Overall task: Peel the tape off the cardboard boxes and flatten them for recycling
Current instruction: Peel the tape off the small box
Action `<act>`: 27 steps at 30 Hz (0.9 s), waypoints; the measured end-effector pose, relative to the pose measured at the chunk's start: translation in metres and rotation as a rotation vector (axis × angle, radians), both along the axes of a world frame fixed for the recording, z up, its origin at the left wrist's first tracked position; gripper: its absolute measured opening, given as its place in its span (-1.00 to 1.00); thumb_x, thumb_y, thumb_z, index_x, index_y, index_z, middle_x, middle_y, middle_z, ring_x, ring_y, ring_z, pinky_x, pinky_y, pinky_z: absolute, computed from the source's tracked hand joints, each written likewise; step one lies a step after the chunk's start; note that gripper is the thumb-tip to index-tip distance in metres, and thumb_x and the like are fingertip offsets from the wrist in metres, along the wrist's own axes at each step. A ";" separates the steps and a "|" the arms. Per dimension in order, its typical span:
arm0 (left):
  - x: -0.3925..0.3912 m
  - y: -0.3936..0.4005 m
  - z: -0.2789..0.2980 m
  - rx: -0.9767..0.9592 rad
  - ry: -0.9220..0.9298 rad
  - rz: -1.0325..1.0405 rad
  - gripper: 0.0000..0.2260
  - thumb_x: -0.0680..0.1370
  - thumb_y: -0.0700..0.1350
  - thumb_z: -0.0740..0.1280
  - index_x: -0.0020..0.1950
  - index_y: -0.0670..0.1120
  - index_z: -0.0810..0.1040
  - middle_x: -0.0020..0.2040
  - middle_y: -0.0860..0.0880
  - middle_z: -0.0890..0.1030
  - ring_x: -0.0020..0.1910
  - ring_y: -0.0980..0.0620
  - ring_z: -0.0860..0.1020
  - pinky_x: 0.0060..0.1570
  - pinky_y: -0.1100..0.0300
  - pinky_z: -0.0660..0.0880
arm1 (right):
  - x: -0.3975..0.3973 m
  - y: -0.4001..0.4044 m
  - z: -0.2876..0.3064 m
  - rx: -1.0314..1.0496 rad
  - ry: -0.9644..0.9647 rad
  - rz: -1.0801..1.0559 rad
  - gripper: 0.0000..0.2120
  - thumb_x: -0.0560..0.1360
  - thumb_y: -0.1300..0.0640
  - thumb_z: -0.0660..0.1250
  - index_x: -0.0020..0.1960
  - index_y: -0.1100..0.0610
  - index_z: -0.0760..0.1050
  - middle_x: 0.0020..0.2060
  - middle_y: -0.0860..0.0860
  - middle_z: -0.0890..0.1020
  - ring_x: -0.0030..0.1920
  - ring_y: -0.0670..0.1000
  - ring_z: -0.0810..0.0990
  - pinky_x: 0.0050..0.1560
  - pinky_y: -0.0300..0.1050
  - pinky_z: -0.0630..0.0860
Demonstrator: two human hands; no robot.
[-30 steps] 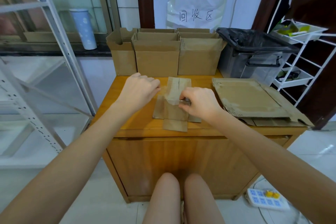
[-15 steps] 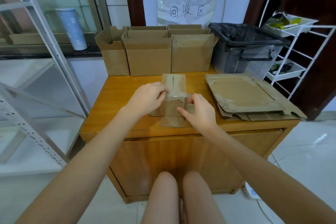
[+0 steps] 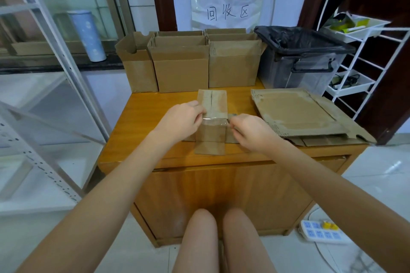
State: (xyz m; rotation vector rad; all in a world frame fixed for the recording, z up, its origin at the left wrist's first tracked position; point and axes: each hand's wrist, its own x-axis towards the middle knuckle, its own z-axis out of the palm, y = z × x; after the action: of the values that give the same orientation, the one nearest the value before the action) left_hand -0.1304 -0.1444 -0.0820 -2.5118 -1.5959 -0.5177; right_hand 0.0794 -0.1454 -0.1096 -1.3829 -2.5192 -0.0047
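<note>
A small cardboard box (image 3: 213, 104) stands in the middle of the wooden cabinet top (image 3: 142, 122), its flaps spread out on the wood. A strip of clear tape (image 3: 214, 120) stretches across its near top edge. My left hand (image 3: 183, 118) pinches the tape's left end at the box's left edge. My right hand (image 3: 249, 132) pinches the right end beside the box's right edge. Both hands have curled fingers.
Three open cardboard boxes (image 3: 182, 66) stand in a row at the back. Flattened cardboard (image 3: 295, 115) is stacked at the right. A black-lined bin (image 3: 304, 60) sits behind it, a white rack (image 3: 363, 55) at far right, and a power strip (image 3: 321, 231) lies on the floor.
My left hand has closed in on the box's left edge and taken hold of the tape. The right hand has shifted to the box's right side. A tape strip now shows between them.
</note>
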 end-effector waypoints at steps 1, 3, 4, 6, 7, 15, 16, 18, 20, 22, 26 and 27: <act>0.000 -0.001 0.000 0.000 0.001 0.003 -0.72 0.64 -0.13 0.13 0.28 -0.08 0.53 0.10 -0.01 0.56 -0.01 0.02 0.56 -0.09 0.23 0.46 | 0.002 0.002 0.002 0.004 -0.040 -0.002 -0.87 0.59 0.19 0.16 0.05 0.18 0.46 -0.15 0.02 0.56 -0.15 0.03 0.55 -0.15 -0.11 0.50; 0.002 -0.001 0.000 0.007 0.007 -0.001 -0.73 0.64 -0.13 0.14 0.27 -0.08 0.53 0.11 -0.01 0.57 0.00 0.03 0.57 -0.08 0.22 0.49 | 0.006 0.005 0.005 0.009 -0.071 -0.030 -0.86 0.62 0.17 0.12 0.07 0.17 0.42 -0.20 0.02 0.58 -0.23 0.04 0.56 -0.22 -0.11 0.50; 0.002 -0.002 0.000 0.011 0.010 -0.004 -0.73 0.64 -0.13 0.14 0.27 -0.09 0.53 0.11 -0.01 0.57 -0.01 0.02 0.57 -0.07 0.21 0.50 | 0.007 0.005 0.005 0.016 -0.084 -0.041 -0.86 0.63 0.15 0.10 0.08 0.16 0.41 -0.22 0.03 0.59 -0.26 0.04 0.56 -0.24 -0.09 0.51; 0.002 -0.002 0.000 0.015 0.015 -0.003 -0.73 0.64 -0.13 0.14 0.27 -0.09 0.53 0.11 -0.01 0.57 -0.01 0.03 0.57 -0.10 0.24 0.48 | 0.009 0.005 0.008 0.042 -0.150 -0.054 -0.85 0.64 0.13 0.07 0.09 0.15 0.37 -0.24 0.04 0.58 -0.28 0.05 0.55 -0.23 -0.05 0.53; 0.002 -0.002 0.000 0.014 0.014 -0.002 -0.73 0.64 -0.13 0.14 0.27 -0.09 0.53 0.10 -0.01 0.57 -0.02 0.04 0.56 -0.11 0.26 0.46 | 0.009 0.005 0.012 0.062 -0.191 -0.058 -0.86 0.64 0.12 0.06 0.08 0.15 0.34 -0.25 0.02 0.56 -0.29 0.04 0.54 -0.24 -0.05 0.53; 0.002 0.001 0.004 -0.010 0.007 -0.005 -0.72 0.64 -0.14 0.13 0.28 -0.08 0.53 0.14 -0.01 0.56 0.06 0.05 0.55 -0.03 0.26 0.44 | 0.020 0.012 0.040 0.414 -0.166 0.103 -0.88 0.48 0.20 0.28 -0.22 0.19 0.40 -0.43 0.00 0.35 -0.47 0.00 0.31 -0.51 -0.27 0.04; 0.002 0.001 0.005 -0.015 0.010 -0.008 -0.72 0.64 -0.14 0.13 0.28 -0.08 0.53 0.15 -0.01 0.56 0.07 0.04 0.55 -0.02 0.26 0.45 | 0.019 0.011 0.044 0.410 -0.154 0.122 -0.87 0.45 0.21 0.29 -0.24 0.18 0.39 -0.44 -0.02 0.31 -0.49 -0.01 0.28 -0.50 -0.31 -0.03; 0.002 0.001 0.006 -0.024 0.012 -0.010 -0.72 0.64 -0.14 0.13 0.28 -0.09 0.54 0.15 -0.01 0.56 0.08 0.04 0.55 0.01 0.24 0.45 | 0.016 0.014 0.050 0.437 -0.111 0.149 -0.88 0.45 0.22 0.29 -0.24 0.17 0.38 -0.45 -0.04 0.31 -0.51 -0.01 0.30 -0.49 -0.33 -0.05; 0.001 0.002 0.007 -0.033 0.012 -0.004 -0.73 0.63 -0.15 0.14 0.26 -0.09 0.55 0.15 -0.01 0.57 0.09 0.03 0.55 0.03 0.21 0.47 | 0.011 0.016 0.049 0.393 -0.047 0.122 -0.96 0.50 0.22 0.25 -0.13 0.17 0.44 -0.37 0.00 0.46 -0.41 0.05 0.48 -0.51 -0.24 0.19; 0.000 0.004 0.008 -0.048 0.011 0.002 -0.73 0.63 -0.15 0.15 0.24 -0.08 0.57 0.14 0.00 0.58 0.10 0.02 0.55 0.04 0.18 0.46 | 0.003 0.013 0.047 0.214 0.085 0.072 -0.80 0.54 0.21 0.21 0.13 0.16 0.50 -0.09 0.03 0.62 -0.14 0.06 0.60 -0.21 -0.04 0.52; -0.003 0.008 0.014 -0.108 0.001 0.003 -0.73 0.62 -0.16 0.15 0.20 -0.09 0.59 0.15 0.00 0.59 0.12 0.03 0.53 0.11 0.17 0.45 | -0.005 0.016 0.049 -0.168 0.323 0.035 -0.74 0.57 0.23 0.16 0.15 0.05 0.56 0.07 -0.08 0.63 0.07 -0.08 0.58 0.19 -0.03 0.48; -0.004 0.009 0.016 -0.132 -0.009 -0.001 -0.73 0.62 -0.16 0.15 0.19 -0.08 0.60 0.15 0.00 0.60 0.13 0.03 0.53 0.13 0.15 0.46 | -0.005 0.018 0.049 -0.248 0.398 0.024 -0.73 0.58 0.24 0.14 0.12 0.05 0.57 0.03 -0.08 0.64 0.09 -0.09 0.57 0.23 -0.03 0.46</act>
State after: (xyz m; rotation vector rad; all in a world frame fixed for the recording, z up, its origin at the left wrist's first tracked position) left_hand -0.1340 -0.1350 -0.0663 -2.6078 -1.6847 -0.4378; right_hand 0.0745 -0.1270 -0.0603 -1.2853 -2.2529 0.5484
